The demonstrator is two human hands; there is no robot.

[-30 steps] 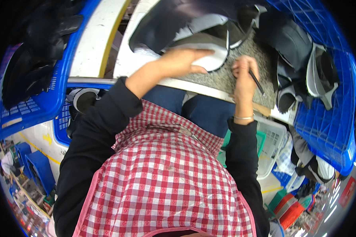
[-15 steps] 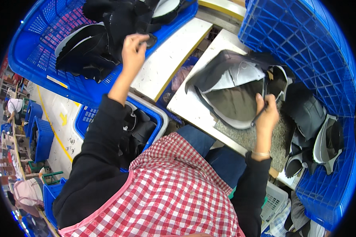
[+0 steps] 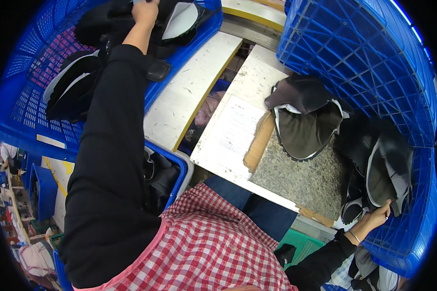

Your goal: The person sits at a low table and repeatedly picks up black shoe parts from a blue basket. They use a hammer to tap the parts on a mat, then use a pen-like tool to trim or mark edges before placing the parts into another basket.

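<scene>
At the far left, my left hand [image 3: 145, 13] reaches over the blue basket [image 3: 99, 138] of black leather pieces. Its fingers are curled in among them at the picture's top, and what they hold is not clear. Low on the right, my right hand [image 3: 377, 216] pinches the lower end of a black shoe upper [image 3: 382, 174] with a pale inner edge. That upper leans inside the tipped blue crate [image 3: 359, 53]. A thin dark item by the right fingers is too small to name. Another black upper with an olive lining [image 3: 306, 128] lies on the bench by itself.
The white bench [image 3: 267, 65] carries a grey speckled slab [image 3: 301, 179], a strip of brown cardboard [image 3: 258, 140] and a printed sheet [image 3: 235, 131]. Left of it stand a white board [image 3: 189, 82] and a lower blue bin [image 3: 177, 186] with black pieces. A green basket [image 3: 301, 245] sits below.
My right hand has moved right and nearer, from the bench to the crate, and the large upper is gone from the slab. My left hand has gone farther over the basket.
</scene>
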